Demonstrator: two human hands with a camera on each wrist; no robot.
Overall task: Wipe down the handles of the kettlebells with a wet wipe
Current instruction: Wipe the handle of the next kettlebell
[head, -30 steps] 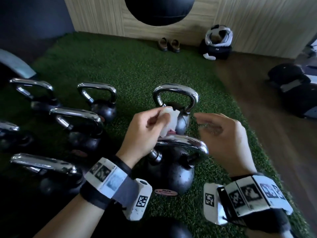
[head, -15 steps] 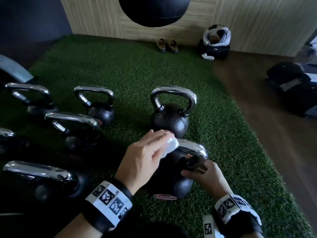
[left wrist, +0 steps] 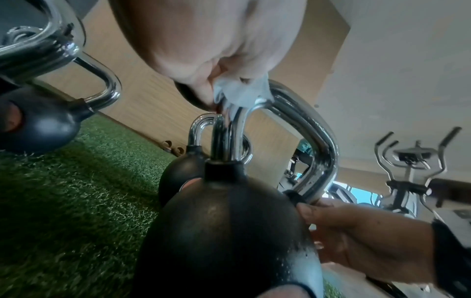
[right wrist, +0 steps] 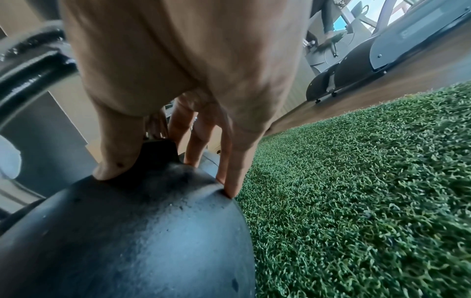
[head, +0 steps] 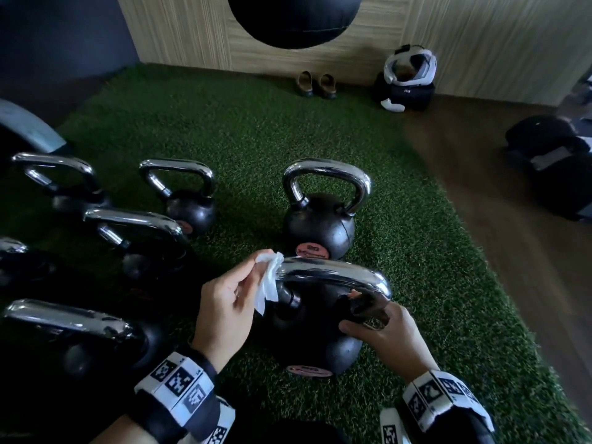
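Note:
The nearest kettlebell (head: pixel 320 347) stands on the turf, a black ball with a chrome handle (head: pixel 333 274). My left hand (head: pixel 253 274) pinches a white wet wipe (head: pixel 269 280) and holds it against the handle's left corner. The left wrist view shows the wipe (left wrist: pixel 242 92) draped over that bend of the handle (left wrist: pixel 305 125). My right hand (head: pixel 374 318) rests on the ball at the handle's right base. In the right wrist view its thumb and fingertips (right wrist: pixel 229 181) press on the ball (right wrist: pixel 140 231), either side of the black stub.
A second kettlebell (head: pixel 320 225) stands just behind, and several more (head: pixel 137 232) crowd the left side. Green turf (head: pixel 432 283) runs right to a wooden floor (head: pixel 512 251). Shoes (head: pixel 315 84), a bag with headgear (head: pixel 407 81) and a hanging black ball (head: pixel 294 17) are by the far wall.
Both hands came down from above the kettlebell. The left hand brought the wipe onto the handle and slid it to the left corner; the right hand dropped to the handle's right base.

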